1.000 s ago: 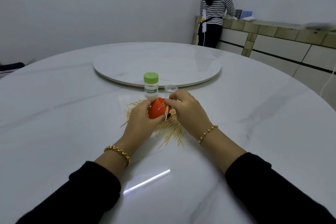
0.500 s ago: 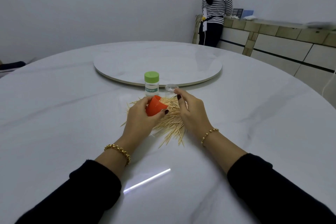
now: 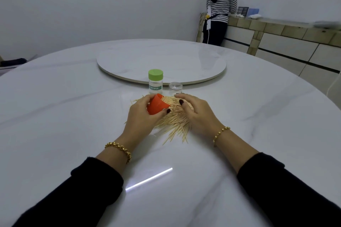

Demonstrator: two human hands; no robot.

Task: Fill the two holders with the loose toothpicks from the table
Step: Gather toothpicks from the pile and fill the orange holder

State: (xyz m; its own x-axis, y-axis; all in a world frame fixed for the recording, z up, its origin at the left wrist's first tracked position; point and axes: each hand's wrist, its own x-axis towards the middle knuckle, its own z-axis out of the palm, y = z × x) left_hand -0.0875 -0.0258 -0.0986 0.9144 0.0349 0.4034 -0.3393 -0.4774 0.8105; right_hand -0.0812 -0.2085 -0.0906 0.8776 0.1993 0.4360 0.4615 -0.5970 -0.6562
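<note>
Our left hand (image 3: 141, 117) grips the orange cup (image 3: 156, 106) tilted over the toothpick pile (image 3: 174, 122); our right hand (image 3: 196, 115) rests slack-fingered on the pile, grasping nothing. Behind the pile, green-lidded holder (image 3: 155, 82) and clear jar (image 3: 175, 87) look empty; we judge filling barely begun.

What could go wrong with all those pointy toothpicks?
1. The right hand rests on the toothpick pile; the sharp tips might prick it, or a sweep might scatter them.
2. The small clear jar stands just beyond that hand's fingertips and could get knocked over.
3. The left hand holds the orange cup tilted, so toothpicks might slide back out.
</note>
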